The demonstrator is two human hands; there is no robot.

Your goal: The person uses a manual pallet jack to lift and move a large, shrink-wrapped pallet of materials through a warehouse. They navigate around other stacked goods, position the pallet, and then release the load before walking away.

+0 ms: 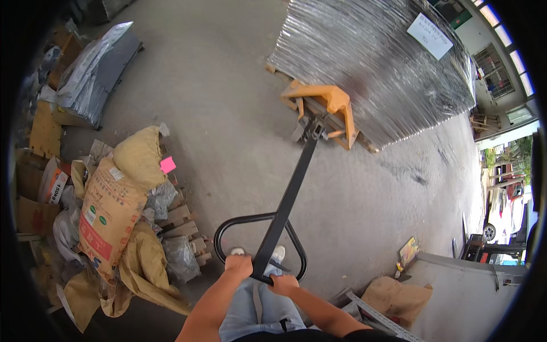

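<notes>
A hand pallet truck with an orange body (333,98) stands ahead of me, its long black handle (293,178) slanting down toward me. The handle ends in a black loop grip. My left hand (238,264) is closed round the loop's near bar, left of the shaft. Right of the shaft, my right hand (283,283) is wrapped round the same bar. The truck's body meets a wooden pallet (367,143) carrying a tall load wrapped in shiny plastic film (376,68). A white paper sheet (429,36) is stuck on the load. The truck's forks are hidden beneath it.
Paper sacks (111,214), cardboard and wooden pieces are heaped at my left. Beyond them stands a grey, film-wrapped stack (102,74). At the lower right are a light-coloured panel (456,296) and brown paper (396,299). A vehicle (498,214) shows through the doorway.
</notes>
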